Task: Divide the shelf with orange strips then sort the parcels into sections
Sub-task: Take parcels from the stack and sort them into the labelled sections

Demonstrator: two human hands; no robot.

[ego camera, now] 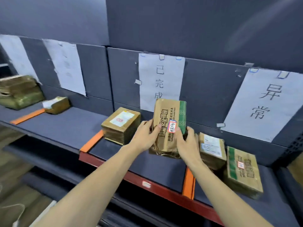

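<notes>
I hold a brown parcel with a green stripe (168,115) upright over the middle section of the dark shelf (68,123). My left hand (146,135) grips its left edge and my right hand (186,141) grips its lower right side. Three orange strips lie across the shelf: a left orange strip (27,116), a middle orange strip (91,141) and a right orange strip (188,184). A taped box (121,125) sits just right of the middle strip. Two more parcels, a labelled box (211,149) and a green-striped box (242,172), lie right of the right strip.
White paper signs hang on the back wall, one behind my parcel (161,79) and one at the right (265,104). A small parcel (57,104) and a large wrapped parcel (19,92) sit at the far left. The shelf's front edge is a red beam (147,184).
</notes>
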